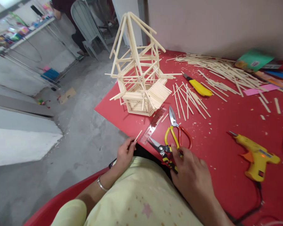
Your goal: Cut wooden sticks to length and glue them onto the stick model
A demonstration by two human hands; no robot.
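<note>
Pinched between the fingertips of my left hand (125, 153) is a short thin wooden stick (138, 135), pointing up and away. My right hand (193, 172) grips the black-and-yellow handles of pruning shears (164, 153), whose blades are spread apart near the table edge. Just beyond them lie scissors (173, 121) with one red and one yellow handle. A clear ruler (151, 128) rests between the shears and a stick-built model (141, 78). The model stands on the red table, with a pointed open roof frame and one sloping panel of sticks.
Loose sticks (190, 99) and a larger stick pile (217, 67) cover the table's back. A yellow utility knife (199, 86) lies among them. At right is a yellow glue gun (256, 157) with its cord. Across the floor, a person sits near a grey chair (87, 23).
</note>
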